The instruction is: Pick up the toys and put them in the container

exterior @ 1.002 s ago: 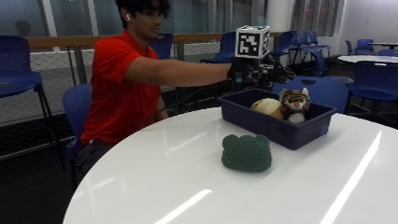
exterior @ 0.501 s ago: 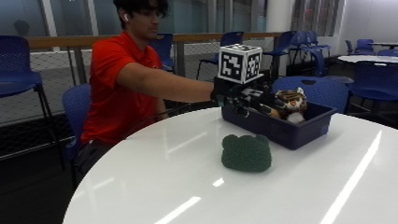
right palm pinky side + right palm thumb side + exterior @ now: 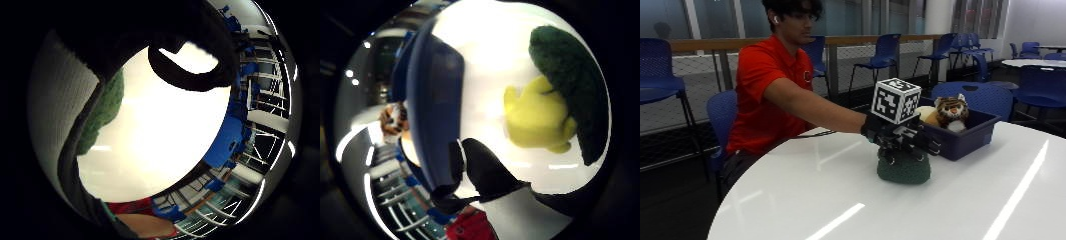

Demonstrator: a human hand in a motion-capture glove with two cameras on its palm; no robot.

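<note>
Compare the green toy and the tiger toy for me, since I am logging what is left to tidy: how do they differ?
The green plush toy with a yellow underside lies on the white round table; the striped orange tiger plush toy sits upright in the dark blue plastic container. The green toy lies right under the black-gloved right hand; the tiger is apart from it. The green toy looks bulkier. Both are soft toys.

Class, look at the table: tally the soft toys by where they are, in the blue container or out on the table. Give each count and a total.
In the container: 2, a tiger toy and a cream toy
On the table: 1, a green toy
Total: 3
</note>
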